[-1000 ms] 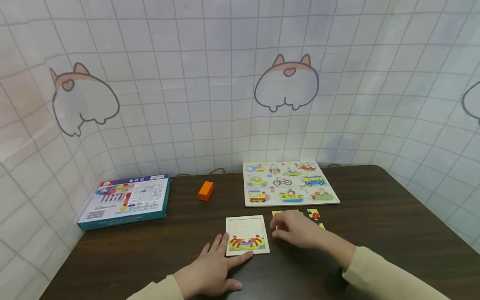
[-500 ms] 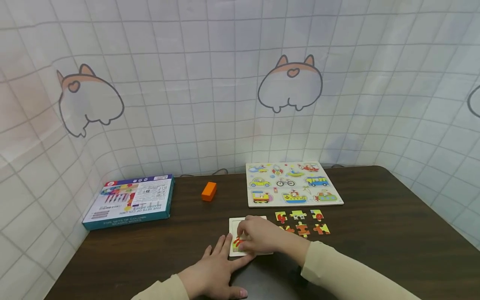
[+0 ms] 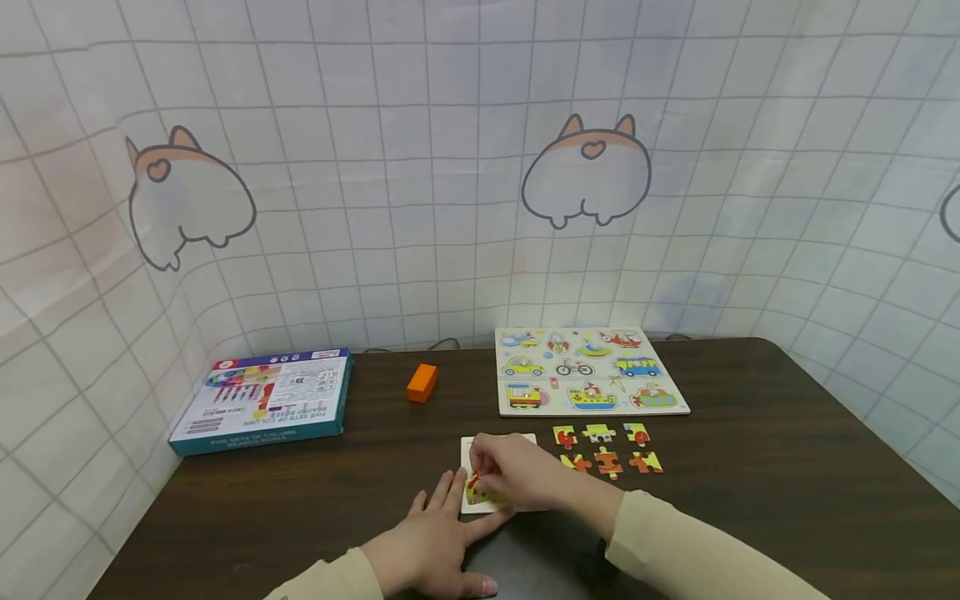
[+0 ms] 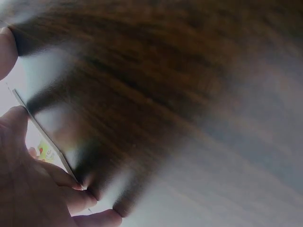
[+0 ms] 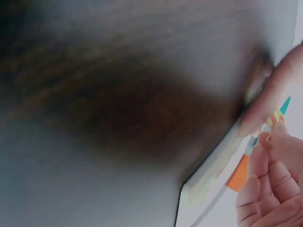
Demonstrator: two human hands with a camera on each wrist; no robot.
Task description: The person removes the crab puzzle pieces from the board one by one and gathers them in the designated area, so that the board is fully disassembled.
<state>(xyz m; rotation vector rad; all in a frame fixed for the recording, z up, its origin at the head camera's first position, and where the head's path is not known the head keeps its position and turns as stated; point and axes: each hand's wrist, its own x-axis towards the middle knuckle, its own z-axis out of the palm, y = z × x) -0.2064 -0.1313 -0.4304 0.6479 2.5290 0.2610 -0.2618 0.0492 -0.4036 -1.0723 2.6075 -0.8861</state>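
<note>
A small pale wooden puzzle frame [image 3: 467, 505] lies flat on the dark table, mostly covered by my right hand [image 3: 521, 473]. That hand pinches a jigsaw piece [image 3: 476, 483] between thumb and fingertips, over the frame's left side; in the right wrist view its colourful edge [image 5: 278, 117] shows at the fingertips. My left hand [image 3: 435, 546] lies with fingers spread at the frame's lower left corner, its fingertips along the border. The left wrist view shows those fingers [image 4: 78, 201] by the frame's edge [image 4: 47, 137]. Several loose jigsaw pieces [image 3: 608, 462] lie in two rows right of the frame.
Behind the pieces lies a white vehicle puzzle board [image 3: 555, 385]. An orange block [image 3: 422, 383] sits left of it, and a flat blue-and-white box [image 3: 262, 400] lies at the far left. A white gridded curtain [image 3: 405, 208] encloses the table's back and sides.
My right hand has moved left from the loose pieces to over the frame, with a jigsaw piece between its fingers. My left hand stays at the frame's corner. The head view has shifted slightly.
</note>
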